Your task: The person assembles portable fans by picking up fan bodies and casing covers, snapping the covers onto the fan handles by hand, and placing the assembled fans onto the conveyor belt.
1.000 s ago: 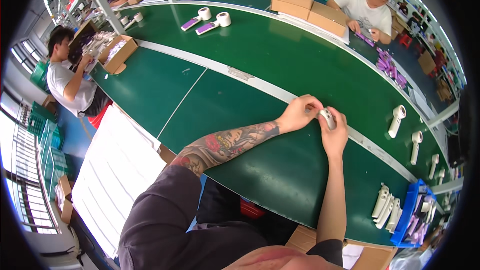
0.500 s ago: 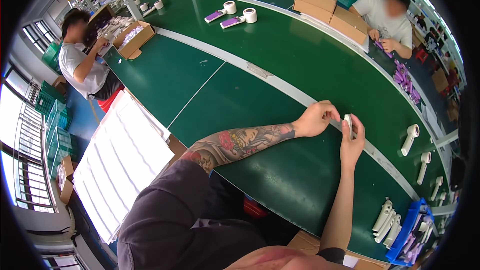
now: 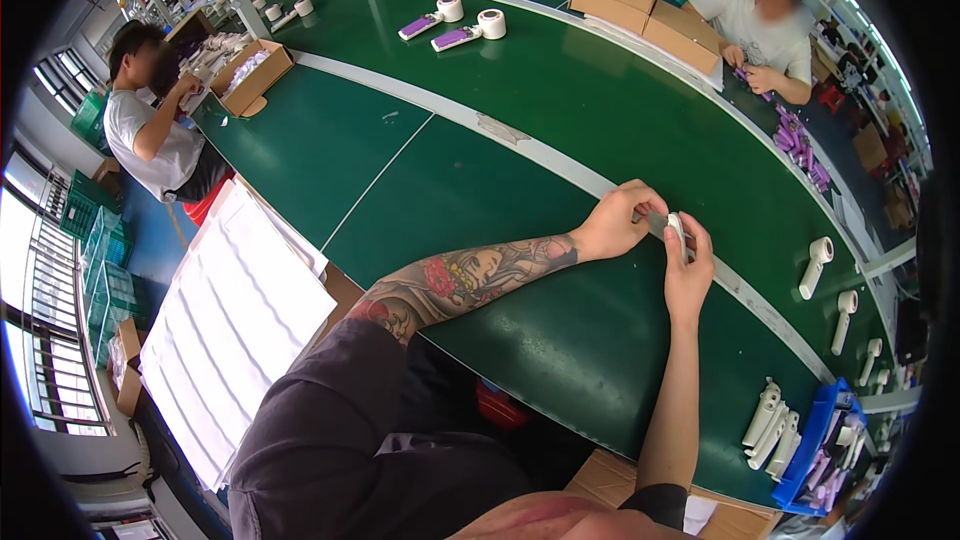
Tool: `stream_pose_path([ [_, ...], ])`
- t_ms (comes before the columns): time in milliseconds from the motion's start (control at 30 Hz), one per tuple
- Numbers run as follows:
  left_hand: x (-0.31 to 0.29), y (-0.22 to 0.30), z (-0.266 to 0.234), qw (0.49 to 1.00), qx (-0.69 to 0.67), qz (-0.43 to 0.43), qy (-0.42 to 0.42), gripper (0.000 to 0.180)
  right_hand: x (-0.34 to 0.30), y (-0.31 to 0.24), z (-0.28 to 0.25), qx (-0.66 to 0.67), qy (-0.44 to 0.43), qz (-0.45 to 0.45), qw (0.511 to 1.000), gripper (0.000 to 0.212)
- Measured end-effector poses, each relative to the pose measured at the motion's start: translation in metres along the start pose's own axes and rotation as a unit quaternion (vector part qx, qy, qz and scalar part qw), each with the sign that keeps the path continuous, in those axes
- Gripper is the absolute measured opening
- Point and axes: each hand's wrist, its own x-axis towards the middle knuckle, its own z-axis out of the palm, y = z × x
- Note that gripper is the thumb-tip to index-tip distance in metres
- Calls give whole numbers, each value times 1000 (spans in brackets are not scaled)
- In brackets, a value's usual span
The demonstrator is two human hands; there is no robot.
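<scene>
Over the pale metal strip of the green bench, my right hand (image 3: 690, 275) grips a small white plastic part (image 3: 675, 227) upright between thumb and fingers. Just left of it is my left hand (image 3: 618, 223), its thumb and forefinger pinched together near the part's top. Whatever sits in that pinch, if anything, is too small to tell. By my right forearm lie several white plastic handle shells (image 3: 770, 428). Beside them, a blue bin (image 3: 797, 483) holds white and purple pieces.
White round-headed handheld devices (image 3: 816, 268) lie along the belt (image 3: 560, 70) at right; two with purple handles (image 3: 457, 37) lie farther off. Paper sheets (image 3: 240, 330) cover the left side. Co-workers sit at far left and far right, near cardboard boxes (image 3: 680, 35) and purple parts (image 3: 800, 148).
The whole view has shifted slightly, moving the scene a little left and up. Both hands stay close together around the white part, with only small finger movement.
</scene>
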Motion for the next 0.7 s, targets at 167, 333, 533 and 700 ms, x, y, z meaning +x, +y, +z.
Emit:
stream_pose_path([
  [167, 0, 1, -3, 990, -113, -80, -34, 24, 0, -3, 1, 8, -1, 0, 1000, 32],
  [333, 1, 2, -3, 983, -143, -109, -42, 22, 0, 2, 1, 10, 2, -10, 1000, 32],
  [533, 1, -7, -7, 976, -185, -115, -19, 25, -5, 5, 1, 40, 10, 39, 998, 31],
  [700, 7, -4, -24, 957, -236, -165, -35, 28, 3, 2, 11, 52, 11, 21, 998, 30],
])
